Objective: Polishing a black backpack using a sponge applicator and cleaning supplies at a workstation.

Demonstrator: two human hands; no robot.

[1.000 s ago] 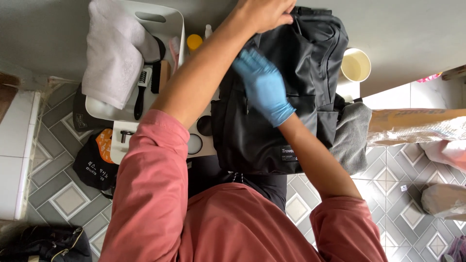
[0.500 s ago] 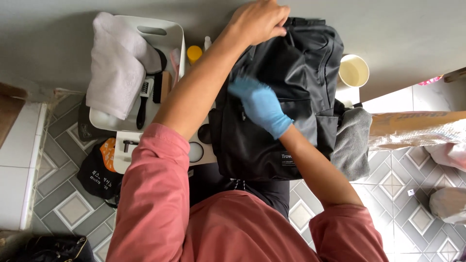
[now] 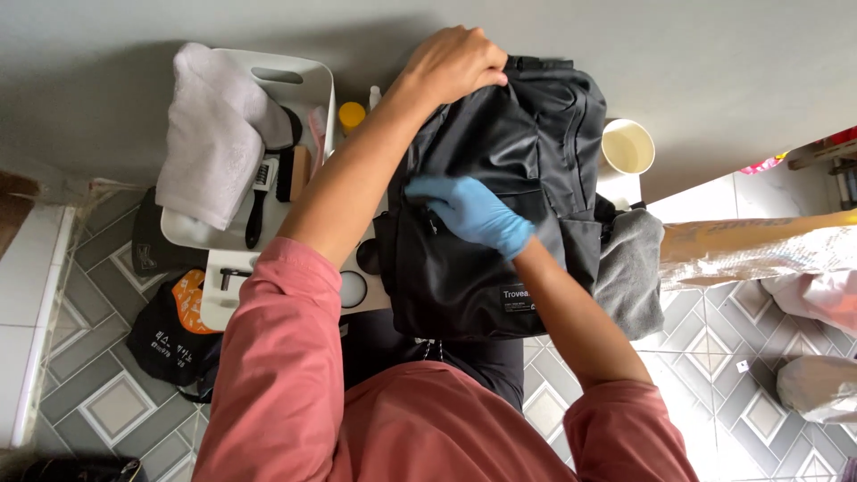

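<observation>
Left hand (image 3: 453,62): bare, fingers curled down over the top edge of the black backpack (image 3: 500,196), gripping the fabric there. Closed on the bag.

Right hand (image 3: 469,212): blue glove, lying on the backpack's front panel, fingers bent and pointing toward the left arm, fingertips at what looks like a zip line or pocket edge. Can't tell if it pinches a zip pull or just presses the fabric.

Backpack lies flat under both hands on the small white worktop (image 3: 625,189), top end away from the person, bottom end with its label patch close to the person's lap. It spans from the left hand down past the right wrist.

Around the hands:
- Just outboard of the left forearm: white tray (image 3: 308,85) with a whitish towel (image 3: 214,134) draped over it, and a black-handled brush (image 3: 257,201) beside the towel.
- Between tray and left wrist: small yellow-capped bottle (image 3: 352,114).
- Under the left elbow: white block with round dark recesses (image 3: 355,286), partly covered by the arm.
- Beyond the right hand, past the bag's far corner: cream cup (image 3: 627,147), upright, touching or just beside the bag.
- Outboard of the right forearm: grey cloth (image 3: 632,268) tucked against the bag's side.
- On the tiled floor (image 3: 98,393) below the left sleeve: black bag with an orange patch (image 3: 174,321).
</observation>
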